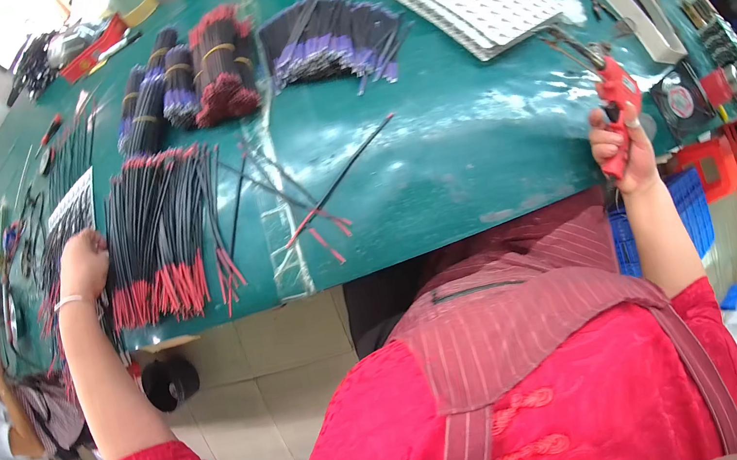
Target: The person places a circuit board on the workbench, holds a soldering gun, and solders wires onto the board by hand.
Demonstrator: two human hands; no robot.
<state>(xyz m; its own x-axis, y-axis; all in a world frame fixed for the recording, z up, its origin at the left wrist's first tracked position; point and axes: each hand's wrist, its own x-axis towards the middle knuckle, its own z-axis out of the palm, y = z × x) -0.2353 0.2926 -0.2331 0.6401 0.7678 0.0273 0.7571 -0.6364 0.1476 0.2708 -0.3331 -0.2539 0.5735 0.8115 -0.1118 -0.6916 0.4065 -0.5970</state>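
Observation:
My right hand [625,147] is wrapped round the handle of a red pistol-shaped hand tool [622,92], held at the right side of the table with its thin metal front end pointing away to the upper left. At the left, my left hand [84,265] is closed, fingers curled, over a bundle of dark wires next to a white card with rows of marks [73,203]. Whatever its fingers grip is hidden. Just right of it lies a wide row of black wires with red ends [153,228]. A few loose wires [340,179] lie crossed toward the middle.
Farther back on the green table [465,164] are banded wire bundles [219,69], a fan of purple-ended wires [330,40] and stacked white sheets [481,1]. A long pale box [642,22] stands at the far right. Another person [11,411] works at the left.

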